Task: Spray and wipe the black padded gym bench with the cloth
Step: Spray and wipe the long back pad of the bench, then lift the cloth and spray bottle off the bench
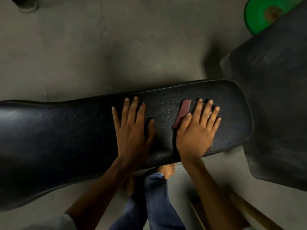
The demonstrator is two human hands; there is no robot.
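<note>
Concrete floor (86,52) fills the upper part of the head view, grey and stained. Across it the black padded gym bench (58,138) is laid from the left edge to a rounded end at the right, its textured top catching some light. A second black pad (274,100) is seen just beyond that rounded end, and a green disc (259,12) is partly hidden behind it in the upper right corner.

Both hands are set flat on the bench top near its rounded end, apart from each other. The left hand (132,130) is spread with straight fingers pressed on the bare padding, nothing held in it. The right hand (197,130) is laid palm down with fingers extended over the cloth (181,112), which is pressed against the bench; only a reddish strip of it is shown beside the thumb, the rest being covered by the palm.

Below the near edge of the bench, blue trouser legs (154,205) and a bare foot (167,170) are visible on the floor.
</note>
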